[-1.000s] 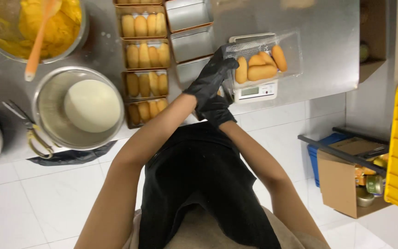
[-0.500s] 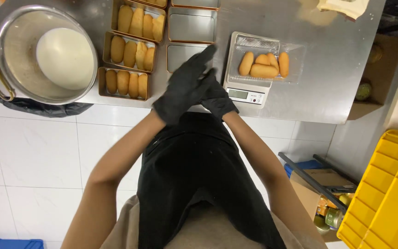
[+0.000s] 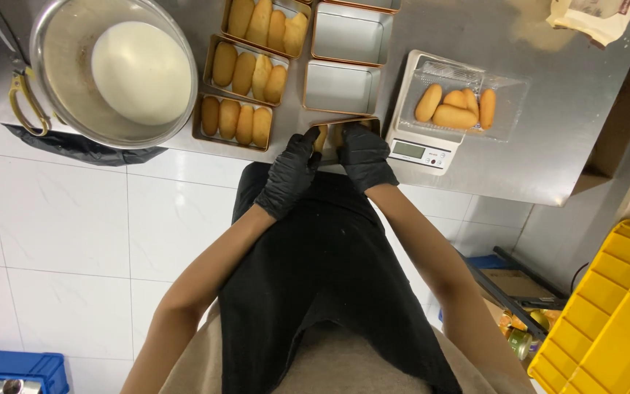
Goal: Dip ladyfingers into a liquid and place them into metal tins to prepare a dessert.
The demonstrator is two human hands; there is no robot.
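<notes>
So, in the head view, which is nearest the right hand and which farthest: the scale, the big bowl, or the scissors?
From the right hand:
1. Scale, just to its right on the counter.
2. Big bowl, far left.
3. Scissors, left of the bowl, farthest.

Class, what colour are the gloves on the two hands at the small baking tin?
Black, on both the left hand and right hand; the head view shows them clearly.

My gloved left hand (image 3: 289,175) and right hand (image 3: 362,155) cover most of the nearest tin (image 3: 344,125); I cannot count the rolls inside. The top tins (image 3: 264,18), paper bag (image 3: 596,13) and yellow crate (image 3: 614,321) are cut off by the frame edge.
</notes>
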